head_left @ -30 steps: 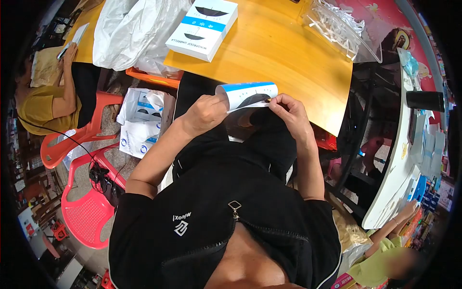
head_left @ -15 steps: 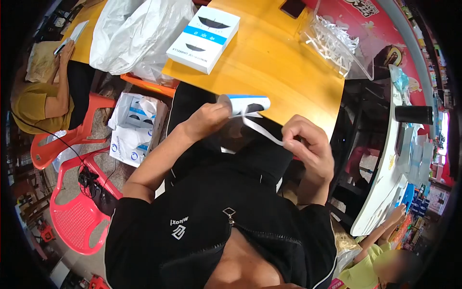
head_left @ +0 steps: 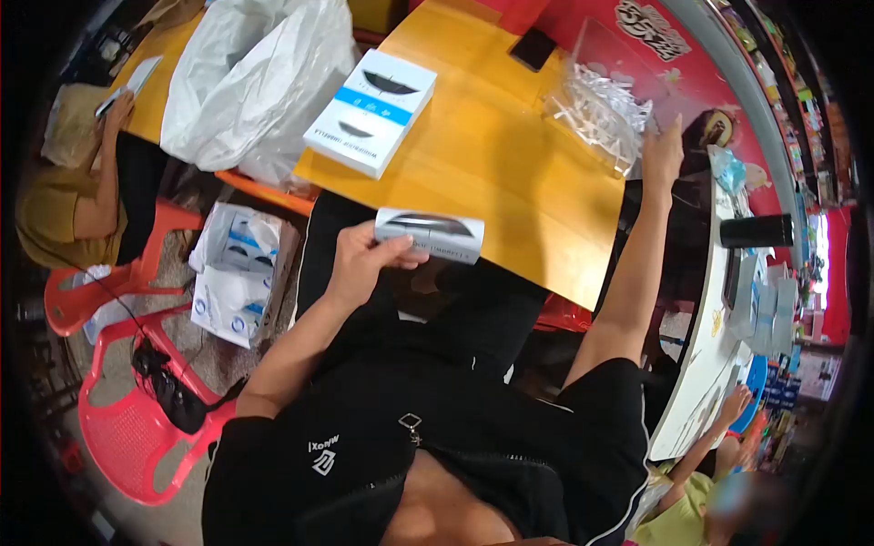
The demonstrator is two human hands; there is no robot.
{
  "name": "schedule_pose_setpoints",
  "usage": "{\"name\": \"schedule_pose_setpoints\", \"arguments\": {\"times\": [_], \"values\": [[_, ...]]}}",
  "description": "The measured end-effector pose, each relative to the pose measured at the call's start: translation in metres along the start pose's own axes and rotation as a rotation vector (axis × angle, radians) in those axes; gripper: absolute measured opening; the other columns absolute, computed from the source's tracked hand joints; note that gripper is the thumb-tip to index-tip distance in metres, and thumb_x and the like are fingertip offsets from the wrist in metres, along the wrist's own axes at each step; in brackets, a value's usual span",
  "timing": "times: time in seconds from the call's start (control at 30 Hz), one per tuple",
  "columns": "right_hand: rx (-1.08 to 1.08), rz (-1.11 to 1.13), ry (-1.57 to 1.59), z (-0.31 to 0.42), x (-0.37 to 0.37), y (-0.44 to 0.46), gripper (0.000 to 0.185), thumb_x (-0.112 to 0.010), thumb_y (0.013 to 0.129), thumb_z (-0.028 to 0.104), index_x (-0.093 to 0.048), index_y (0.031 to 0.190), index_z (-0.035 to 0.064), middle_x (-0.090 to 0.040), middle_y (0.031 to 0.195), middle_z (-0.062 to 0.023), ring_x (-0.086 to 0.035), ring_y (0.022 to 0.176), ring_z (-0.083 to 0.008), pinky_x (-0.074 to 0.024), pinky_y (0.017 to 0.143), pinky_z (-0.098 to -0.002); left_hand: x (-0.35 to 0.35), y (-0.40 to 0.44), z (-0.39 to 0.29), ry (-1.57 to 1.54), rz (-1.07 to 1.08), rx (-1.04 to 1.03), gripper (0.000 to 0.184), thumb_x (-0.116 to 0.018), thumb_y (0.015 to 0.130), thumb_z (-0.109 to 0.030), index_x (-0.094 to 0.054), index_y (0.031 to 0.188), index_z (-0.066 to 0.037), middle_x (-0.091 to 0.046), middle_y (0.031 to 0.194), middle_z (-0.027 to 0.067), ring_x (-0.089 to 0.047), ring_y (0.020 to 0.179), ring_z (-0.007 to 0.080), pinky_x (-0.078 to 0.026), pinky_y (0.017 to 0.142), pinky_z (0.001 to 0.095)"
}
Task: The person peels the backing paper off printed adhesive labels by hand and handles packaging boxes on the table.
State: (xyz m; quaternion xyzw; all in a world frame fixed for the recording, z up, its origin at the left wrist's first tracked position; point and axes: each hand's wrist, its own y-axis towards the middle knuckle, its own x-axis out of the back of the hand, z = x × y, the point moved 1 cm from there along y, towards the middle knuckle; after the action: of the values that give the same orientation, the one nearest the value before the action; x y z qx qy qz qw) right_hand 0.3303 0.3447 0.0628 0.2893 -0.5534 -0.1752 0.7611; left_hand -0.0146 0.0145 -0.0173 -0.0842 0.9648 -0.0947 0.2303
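- Two bare hands belong to the person in black; the left hand (head_left: pixel 362 262) grips one curled white printed paper sheet (head_left: pixel 446 235), thumb across its front.
- That single sheet sits in front of the person at the near edge of one yellow-orange wooden table (head_left: pixel 492 136), showing one dark umbrella picture and a line of print.
- The right hand (head_left: pixel 663 156) is stretched out beside one clear plastic tray (head_left: pixel 581 148); whether its fingers are open or closed, or touch the tray, I cannot tell.
- Many thin white paper strips (head_left: pixel 601 105), too tangled to count, lie heaped in the tray.
- One white rectangular block (head_left: pixel 369 114) printed with two black umbrellas and one blue band lies on the table, near one large crumpled white plastic bag (head_left: pixel 259 86).
- One black flat phone (head_left: pixel 533 50) lies toward the far side.
- Two plastic chairs stand at left: one orange-red chair (head_left: pixel 173 227), one pink chair (head_left: pixel 127 428).
- Two other people are visible: one in mustard (head_left: pixel 68 214), one in light green (head_left: pixel 678 514).
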Motion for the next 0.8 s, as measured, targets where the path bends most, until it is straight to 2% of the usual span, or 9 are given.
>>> {"name": "schedule_pose_setpoints", "arguments": {"times": [0.1, 0.23, 0.33, 0.43, 0.5, 0.63, 0.67, 0.73, 0.8], "values": [[0.164, -0.235, 0.219, 0.055, 0.025, -0.044, 0.037, -0.057, 0.081, 0.001, -0.053, 0.118, 0.0001, -0.059, 0.107, -0.0171, -0.058, 0.087, -0.0277, -0.0475, 0.076, -0.0350, 0.004, 0.005, -0.006, -0.158, -0.065, 0.005, 0.022, -0.059, 0.084, -0.008, -0.061, 0.100, 0.007, -0.066, 0.090, 0.0160, -0.068, 0.076, 0.0234, -0.056, 0.064, 0.0286], [0.060, -0.203, 0.588, 0.108, 0.034, -0.119, 0.011, -0.060, 0.085, 0.005, -0.064, 0.094, -0.0005, -0.062, 0.082, -0.0059, -0.050, 0.067, -0.0129, -0.0422, 0.064, -0.0251, 0.009, 0.012, -0.005, -0.233, -0.071, 0.012, 0.021, -0.060, 0.084, -0.009, -0.062, 0.098, 0.006, -0.067, 0.090, 0.0158, -0.068, 0.074, 0.0233, -0.056, 0.063, 0.0276], [-0.230, 0.134, 1.082, 0.153, 0.043, -0.185, 0.005, -0.059, 0.085, 0.001, -0.063, 0.087, -0.0018, -0.064, 0.084, -0.0059, -0.056, 0.075, -0.0108, -0.0437, 0.069, -0.0220, 0.004, 0.013, -0.006, -0.242, -0.107, -0.004, 0.018, -0.058, 0.085, -0.007, -0.060, 0.098, 0.005, -0.066, 0.088, 0.0164, -0.068, 0.071, 0.0235, -0.056, 0.061, 0.0285], [-0.223, 0.325, 1.209, 0.184, 0.056, -0.226, 0.005, -0.061, 0.081, -0.003, -0.062, 0.086, -0.0022, -0.062, 0.084, -0.0069, -0.057, 0.078, -0.0125, -0.0444, 0.071, -0.0228, 0.001, 0.010, -0.006, -0.237, -0.116, -0.012, 0.021, -0.061, 0.083, -0.008, -0.061, 0.099, 0.006, -0.066, 0.089, 0.0158, -0.068, 0.072, 0.0237, -0.056, 0.062, 0.0279], [-0.264, 0.266, 1.201, 0.182, 0.057, -0.237, 0.007, -0.061, 0.080, -0.004, -0.063, 0.086, -0.0018, -0.062, 0.086, -0.0076, -0.057, 0.081, -0.0124, -0.0443, 0.073, -0.0229, -0.002, 0.010, -0.005, -0.243, -0.144, -0.010, 0.022, -0.060, 0.083, -0.008, -0.060, 0.101, 0.005, -0.066, 0.088, 0.0158, -0.068, 0.072, 0.0240, -0.055, 0.061, 0.0283], [-0.116, -0.272, 0.067, 0.054, 0.062, -0.209, 0.034, -0.060, 0.087, 0.016, -0.054, 0.114, -0.0036, -0.048, 0.124, -0.0236, -0.045, 0.116, -0.0381, -0.0382, 0.095, -0.0425, 0.008, 0.004, -0.003, -0.235, -0.184, -0.044, 0.017, -0.060, 0.084, -0.007, -0.059, 0.096, 0.004, -0.066, 0.086, 0.0138, -0.068, 0.071, 0.0258, -0.055, 0.059, 0.0299], [-0.346, -0.254, -0.098, -0.004, 0.039, -0.222, 0.044, -0.055, 0.090, 0.028, -0.050, 0.121, -0.0037, -0.040, 0.132, -0.0274, -0.036, 0.123, -0.0447, -0.0333, 0.100, -0.0465, 0.013, 0.003, -0.001, -0.212, -0.191, -0.046, 0.016, -0.060, 0.084, -0.007, -0.059, 0.096, 0.004, -0.066, 0.086, 0.0135, -0.068, 0.071, 0.0258, -0.055, 0.058, 0.0299], [-0.819, 0.571, 0.022, -0.085, 0.024, -0.237, 0.059, -0.043, 0.092, 0.041, -0.042, 0.129, -0.0046, -0.042, 0.132, -0.0276, -0.037, 0.125, -0.0388, -0.0308, 0.103, -0.0392, 0.010, -0.002, -0.001, -0.175, -0.198, -0.050, 0.015, -0.059, 0.084, -0.007, -0.060, 0.096, 0.003, -0.067, 0.086, 0.0131, -0.068, 0.070, 0.0256, -0.055, 0.058, 0.0297], [-0.562, 0.171, 0.229, -0.088, 0.036, -0.242, 0.054, -0.040, 0.094, 0.038, -0.043, 0.129, -0.0038, -0.048, 0.126, -0.0278, -0.043, 0.122, -0.0353, -0.0334, 0.102, -0.0361, 0.005, -0.006, -0.002, -0.126, -0.182, -0.041, 0.016, -0.059, 0.084, -0.007, -0.059, 0.096, 0.003, -0.067, 0.086, 0.0136, -0.068, 0.069, 0.0253, -0.055, 0.058, 0.0299]]}}
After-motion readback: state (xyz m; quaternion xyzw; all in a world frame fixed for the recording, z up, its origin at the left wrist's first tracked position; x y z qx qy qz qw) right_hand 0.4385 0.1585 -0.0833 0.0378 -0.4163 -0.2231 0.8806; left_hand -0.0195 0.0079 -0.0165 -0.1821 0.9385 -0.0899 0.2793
